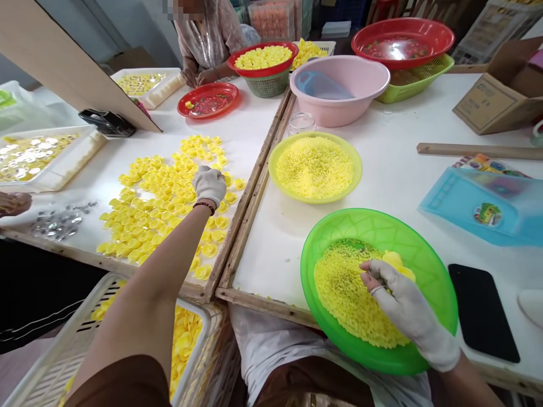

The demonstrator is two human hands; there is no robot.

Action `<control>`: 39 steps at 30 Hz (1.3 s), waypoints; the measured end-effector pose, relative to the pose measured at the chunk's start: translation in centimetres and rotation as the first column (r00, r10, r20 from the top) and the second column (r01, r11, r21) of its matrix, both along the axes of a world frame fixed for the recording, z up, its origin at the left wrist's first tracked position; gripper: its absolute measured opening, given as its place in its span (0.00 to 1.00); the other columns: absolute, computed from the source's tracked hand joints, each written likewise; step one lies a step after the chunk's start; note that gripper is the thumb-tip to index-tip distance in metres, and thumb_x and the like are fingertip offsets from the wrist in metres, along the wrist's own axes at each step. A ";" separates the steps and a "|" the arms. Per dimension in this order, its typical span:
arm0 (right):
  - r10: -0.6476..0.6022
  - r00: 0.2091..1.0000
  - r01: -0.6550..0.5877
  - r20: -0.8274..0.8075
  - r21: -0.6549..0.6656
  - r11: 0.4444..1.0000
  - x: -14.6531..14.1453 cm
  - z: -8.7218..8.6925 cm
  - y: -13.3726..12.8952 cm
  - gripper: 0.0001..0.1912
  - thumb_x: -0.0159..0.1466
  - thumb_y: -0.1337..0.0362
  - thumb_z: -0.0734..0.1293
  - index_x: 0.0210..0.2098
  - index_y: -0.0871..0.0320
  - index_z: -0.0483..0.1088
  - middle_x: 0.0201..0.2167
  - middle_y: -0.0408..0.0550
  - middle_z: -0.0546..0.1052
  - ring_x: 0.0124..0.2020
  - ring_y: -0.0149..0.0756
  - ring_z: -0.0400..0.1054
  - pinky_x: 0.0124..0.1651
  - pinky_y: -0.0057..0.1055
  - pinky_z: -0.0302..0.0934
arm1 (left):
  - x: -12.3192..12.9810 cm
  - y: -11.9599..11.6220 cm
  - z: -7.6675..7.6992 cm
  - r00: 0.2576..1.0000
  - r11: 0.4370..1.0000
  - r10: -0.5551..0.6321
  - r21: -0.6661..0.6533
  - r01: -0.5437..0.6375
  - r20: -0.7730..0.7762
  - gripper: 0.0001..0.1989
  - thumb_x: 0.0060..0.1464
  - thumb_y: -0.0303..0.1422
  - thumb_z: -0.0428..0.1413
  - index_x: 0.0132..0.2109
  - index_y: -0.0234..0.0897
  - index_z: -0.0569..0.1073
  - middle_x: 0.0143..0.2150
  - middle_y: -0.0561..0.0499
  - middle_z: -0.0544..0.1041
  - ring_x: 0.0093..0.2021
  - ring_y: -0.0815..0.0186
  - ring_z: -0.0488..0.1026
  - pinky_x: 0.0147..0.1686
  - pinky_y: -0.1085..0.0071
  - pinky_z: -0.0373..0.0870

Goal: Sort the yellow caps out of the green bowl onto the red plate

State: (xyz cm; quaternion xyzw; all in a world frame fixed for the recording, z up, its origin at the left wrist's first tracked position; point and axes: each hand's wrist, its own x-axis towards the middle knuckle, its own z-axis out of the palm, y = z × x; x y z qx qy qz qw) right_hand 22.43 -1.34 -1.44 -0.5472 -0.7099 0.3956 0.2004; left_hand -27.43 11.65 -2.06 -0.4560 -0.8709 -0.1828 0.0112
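White, wood-edged tabletops (263, 237) are stretching across a workroom, where a co-worker (212, 42) is facing them from the far side. A cardboard box (486, 107) is carrying print too small to read, and a blue plastic object (449, 206) is showing a colourful sticker (487, 214), unreadable here. The gloved left hand (210, 185) is reaching over yellow cup-shaped pieces (148, 195) spread on the left tabletop; its fingertips are hidden, so I cannot tell its grip. The gloved right hand (409, 316) is hovering over yellow beads (343, 288) in a green basin (407, 232), thumb and fingers bending close together; whether they are pinching anything, I cannot tell. More yellow pieces (394, 260) are showing just beyond its knuckles.
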 end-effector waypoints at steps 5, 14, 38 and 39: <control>0.048 0.999 -0.048 0.013 0.016 0.999 0.2 -0.3 0.1 0.15 0.71 0.51 0.63 0.48 0.53 0.72 0.41 0.50 0.82 0.41 0.44 0.78 0.43 0.40 0.73 | -0.1 0.0 -1.2 0.999 0.994 -0.036 -0.108 0.035 -0.002 0.08 0.58 0.33 0.56 0.38 0.34 0.77 0.53 0.43 0.72 0.52 0.54 0.65 0.56 0.57 0.62; 0.323 0.798 -0.430 0.508 0.105 0.897 -1.4 0.4 -0.1 0.10 0.68 0.60 0.67 0.46 0.58 0.74 0.47 0.59 0.77 0.49 0.55 0.72 0.51 0.51 0.67 | 5.0 -1.2 2.1 0.976 0.977 -0.207 0.040 0.209 -0.062 0.13 0.65 0.37 0.51 0.43 0.34 0.77 0.43 0.45 0.73 0.54 0.57 0.66 0.58 0.59 0.63; -0.458 0.612 -0.198 -0.645 -0.686 0.701 0.6 2.6 2.1 0.20 0.64 0.47 0.69 0.31 0.56 0.63 0.21 0.34 0.62 0.15 0.21 0.50 0.17 0.20 0.42 | 33.1 -4.4 1.5 0.342 0.301 -0.927 -0.240 0.923 0.151 0.11 0.63 0.24 0.49 0.44 0.34 0.76 0.49 0.40 0.76 0.46 0.55 0.76 0.43 0.62 0.71; -0.516 0.547 -0.184 -0.659 -0.696 0.694 0.7 2.5 2.4 0.20 0.64 0.48 0.70 0.32 0.56 0.62 0.21 0.33 0.62 0.15 0.21 0.50 0.17 0.20 0.42 | 32.5 -5.1 1.6 0.341 0.287 -0.930 -0.306 0.908 0.140 0.12 0.63 0.23 0.49 0.46 0.34 0.76 0.48 0.40 0.76 0.46 0.54 0.76 0.43 0.62 0.71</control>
